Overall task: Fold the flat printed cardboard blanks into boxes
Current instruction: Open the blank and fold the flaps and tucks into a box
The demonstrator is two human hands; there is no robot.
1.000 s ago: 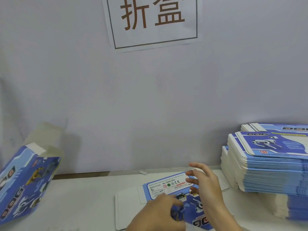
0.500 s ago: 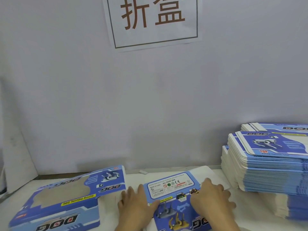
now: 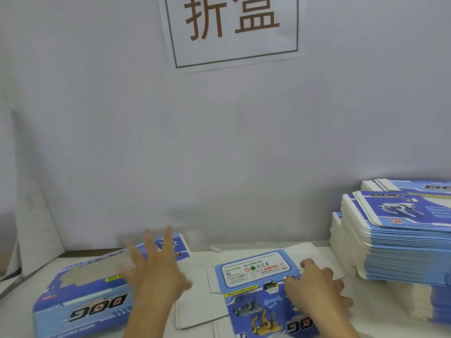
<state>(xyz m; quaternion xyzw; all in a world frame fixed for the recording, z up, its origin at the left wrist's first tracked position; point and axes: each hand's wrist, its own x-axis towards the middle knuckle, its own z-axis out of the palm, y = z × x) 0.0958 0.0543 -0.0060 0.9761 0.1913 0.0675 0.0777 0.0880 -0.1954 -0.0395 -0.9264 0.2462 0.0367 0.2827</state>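
Blank (image 3: 258,284) lies flat (printed side up) — right hand (image 3: 314,286) pressing it.

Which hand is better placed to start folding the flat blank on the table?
Right. The right hand already rests on the flat blank, while the left hand hovers with spread fingers over the folded box.

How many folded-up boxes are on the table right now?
1. The folded box lies at the table's left, beside the left hand. Other boxes may lie outside the frame.
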